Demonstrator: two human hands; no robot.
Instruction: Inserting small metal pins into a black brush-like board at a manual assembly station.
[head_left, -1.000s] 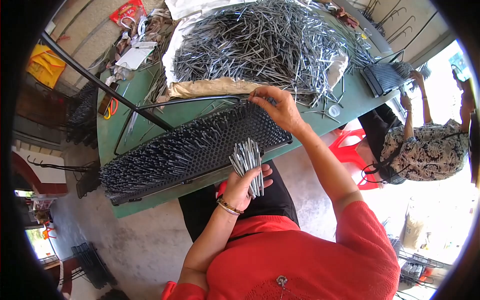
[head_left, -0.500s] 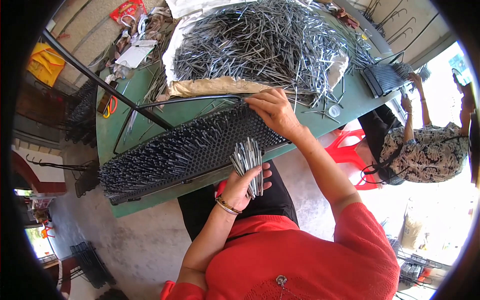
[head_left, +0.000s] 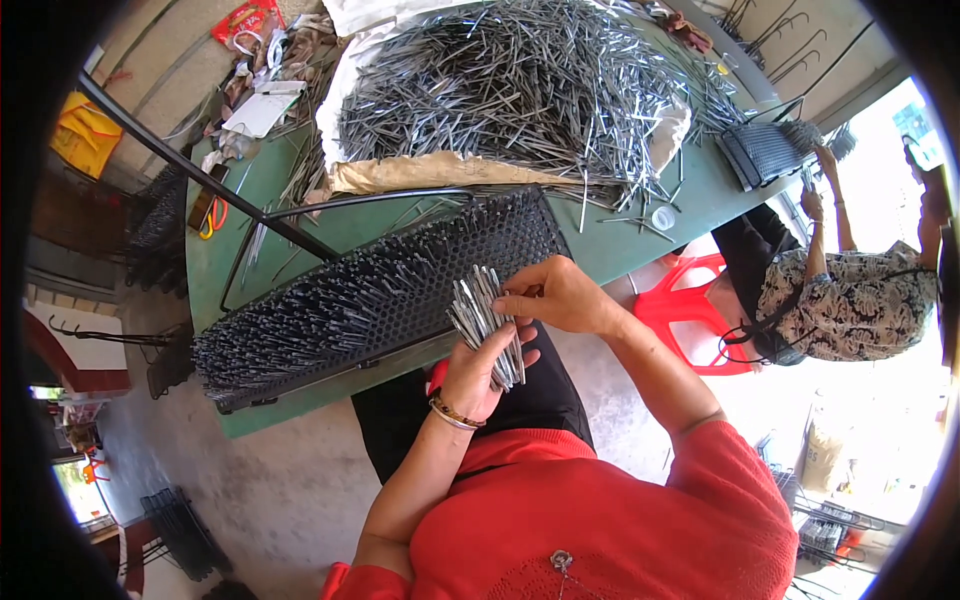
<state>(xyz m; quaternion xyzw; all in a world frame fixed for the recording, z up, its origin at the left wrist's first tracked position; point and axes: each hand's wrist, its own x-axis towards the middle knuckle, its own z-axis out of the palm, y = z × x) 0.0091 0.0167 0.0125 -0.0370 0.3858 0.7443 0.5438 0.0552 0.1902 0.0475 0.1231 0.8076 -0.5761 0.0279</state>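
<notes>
A bundle of thin metal rods [head_left: 478,312] rests in my left hand [head_left: 478,372], its fingers wrapped round the lower part. My right hand [head_left: 555,297] pinches at the upper side of this bundle, thumb and fingertips on the rods. Just beyond both hands lies a long black perforated rack [head_left: 520,235], slanting across the table edge. Its left and middle holes are packed with upright dark rods [head_left: 300,325]; bare holes show along the right end and the near middle. A black bent frame bar [head_left: 200,165] rises from its far side.
On the green table [head_left: 610,245] a large heap of loose metal rods [head_left: 510,90] lies on torn paper sacking. Orange-handled scissors [head_left: 214,217] and a small clear cup [head_left: 663,217] sit nearby. At the right, another person [head_left: 840,300] works at a similar rack [head_left: 765,150] beside a red stool [head_left: 690,310].
My right hand has come down from the rack's far right end to the bundle in my left hand. The left hand has barely moved.
</notes>
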